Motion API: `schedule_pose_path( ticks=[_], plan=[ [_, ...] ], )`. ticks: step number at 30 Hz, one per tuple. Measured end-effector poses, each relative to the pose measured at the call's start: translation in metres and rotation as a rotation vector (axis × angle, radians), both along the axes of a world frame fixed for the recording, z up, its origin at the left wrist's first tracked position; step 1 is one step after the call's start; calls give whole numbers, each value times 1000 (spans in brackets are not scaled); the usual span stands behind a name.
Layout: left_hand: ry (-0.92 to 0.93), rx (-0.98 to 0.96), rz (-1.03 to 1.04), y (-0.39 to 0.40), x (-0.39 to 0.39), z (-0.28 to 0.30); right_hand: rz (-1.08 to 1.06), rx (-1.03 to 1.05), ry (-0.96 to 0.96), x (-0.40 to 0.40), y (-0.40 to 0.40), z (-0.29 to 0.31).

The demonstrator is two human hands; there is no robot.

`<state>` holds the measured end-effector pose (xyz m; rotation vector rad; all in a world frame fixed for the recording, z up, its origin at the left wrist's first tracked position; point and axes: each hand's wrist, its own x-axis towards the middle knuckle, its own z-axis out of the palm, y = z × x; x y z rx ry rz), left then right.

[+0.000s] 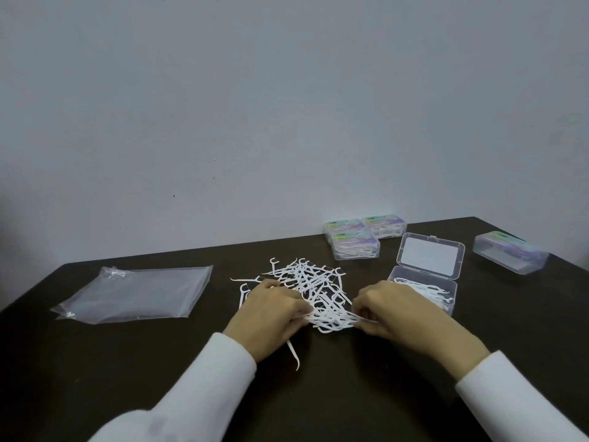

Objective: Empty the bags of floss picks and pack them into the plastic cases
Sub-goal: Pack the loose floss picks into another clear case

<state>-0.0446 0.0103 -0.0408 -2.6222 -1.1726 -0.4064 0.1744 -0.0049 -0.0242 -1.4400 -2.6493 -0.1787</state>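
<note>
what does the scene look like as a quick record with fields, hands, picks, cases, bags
left hand: left hand curled on the near left edge of the floss pick pile
right hand: right hand pinching picks at the pile's near right edge
loose picks: heaped mid-table, a few strays to the left and one by the left wrist
open case: open plastic case right of the pile, lid up, partly filled
closed cases: three filled cases grouped at the back; one separate closed case far right
bags: empty clear bags lying flat at left
surface: dark table
</note>
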Motion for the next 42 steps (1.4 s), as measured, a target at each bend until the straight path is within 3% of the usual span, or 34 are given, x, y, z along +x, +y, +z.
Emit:
schedule_pose_path(
  ticks=[6, 11, 17, 23, 27, 32, 38, 42],
  plan=[
    [-156, 46, 10, 4, -6, -6, -14, 39, 49, 7, 2, -2],
    [-319, 11, 92, -2, -7, 3, -49, -28, 291, 18, 7, -1],
    [-743, -148, 182, -3, -6, 9, -96, -102, 492, 31, 8, 4],
    [-995, -229, 158, -1, 9, 19, -223, -69, 537, 49, 10, 9],
    [-1170, -342, 96, 6, 29, 26, -375, -1, 497, 67, 9, 12],
    [-1336, -505, 21, 21, 56, 30, -576, -31, 302, 84, 8, 13],
    [-1525, -662, -34, 36, 88, 32, -583, -61, 233, 83, 14, 6],
    [-1544, -698, -41, 43, 105, 33, -530, -79, 253, 82, 17, 4]
  ],
)
